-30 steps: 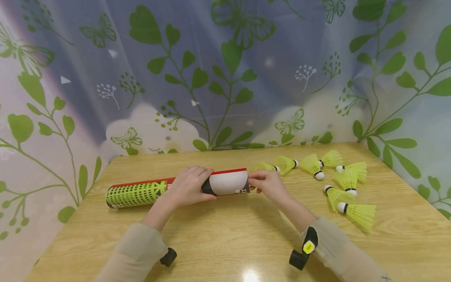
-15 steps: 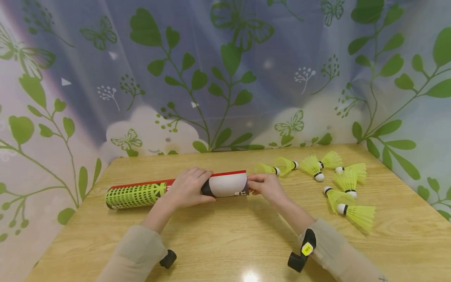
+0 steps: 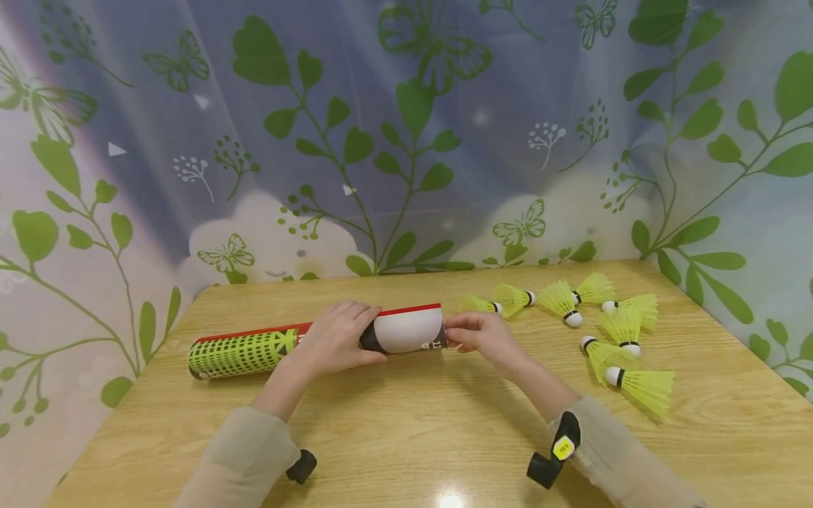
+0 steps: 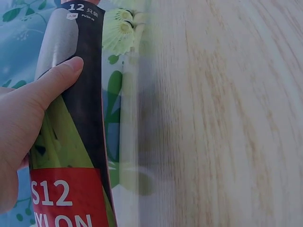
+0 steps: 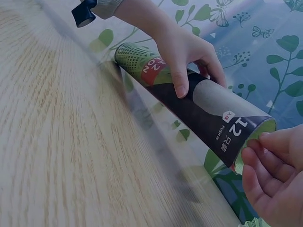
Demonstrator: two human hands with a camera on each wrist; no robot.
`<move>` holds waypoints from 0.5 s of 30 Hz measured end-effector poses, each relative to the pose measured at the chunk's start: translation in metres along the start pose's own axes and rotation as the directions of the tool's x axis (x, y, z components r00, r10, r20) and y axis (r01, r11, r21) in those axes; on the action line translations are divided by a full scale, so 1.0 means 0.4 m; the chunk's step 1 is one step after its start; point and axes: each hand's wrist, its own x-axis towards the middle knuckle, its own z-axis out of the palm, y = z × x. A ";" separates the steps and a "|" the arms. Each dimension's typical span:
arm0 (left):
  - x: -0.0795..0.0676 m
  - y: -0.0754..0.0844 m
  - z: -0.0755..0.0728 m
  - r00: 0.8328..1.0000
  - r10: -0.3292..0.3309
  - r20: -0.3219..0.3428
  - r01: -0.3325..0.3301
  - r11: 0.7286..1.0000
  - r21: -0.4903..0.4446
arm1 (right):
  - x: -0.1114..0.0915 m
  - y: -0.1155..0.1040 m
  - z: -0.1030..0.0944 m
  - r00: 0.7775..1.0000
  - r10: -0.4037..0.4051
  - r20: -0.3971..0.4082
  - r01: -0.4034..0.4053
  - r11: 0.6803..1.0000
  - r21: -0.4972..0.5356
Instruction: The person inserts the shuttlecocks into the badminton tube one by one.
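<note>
A long shuttlecock tube (image 3: 409,331), netted green at its left end and white and black at its right, lies across the table. My left hand (image 3: 336,339) grips it around the middle from above, its thumb (image 4: 64,75) along the near side in the left wrist view. At the tube's right end is my right hand (image 3: 485,337), thumb and fingertips pinched together at the mouth. In the right wrist view, a yellow-green shuttlecock skirt (image 5: 239,163) shows inside the mouth at those fingertips; the rest of it is hidden within the tube.
Several yellow shuttlecocks with white heads lie loose on the wooden table (image 3: 394,437) to the right, the nearest shuttlecock (image 3: 644,388) toward the front. Behind the table hangs a leaf-patterned curtain (image 3: 356,226). A black wrist camera (image 3: 543,469) juts below the right sleeve.
Both hands stay at nearly the same places on the tube. The right wrist and sleeve shift slightly, and the tube's right end tips up a little since half a second ago.
</note>
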 end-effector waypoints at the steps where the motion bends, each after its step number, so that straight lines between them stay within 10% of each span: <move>1: 0.000 0.000 0.000 1.000 0.000 -0.004 0.000 1.000 -0.002 | -0.002 0.000 -0.004 1.000 -0.001 0.005 0.001 1.000 -0.009; 15: 0.001 0.002 -0.007 1.000 -0.007 0.007 0.006 1.000 0.013 | -0.041 -0.004 -0.104 1.000 0.028 0.007 -0.027 0.991 -0.129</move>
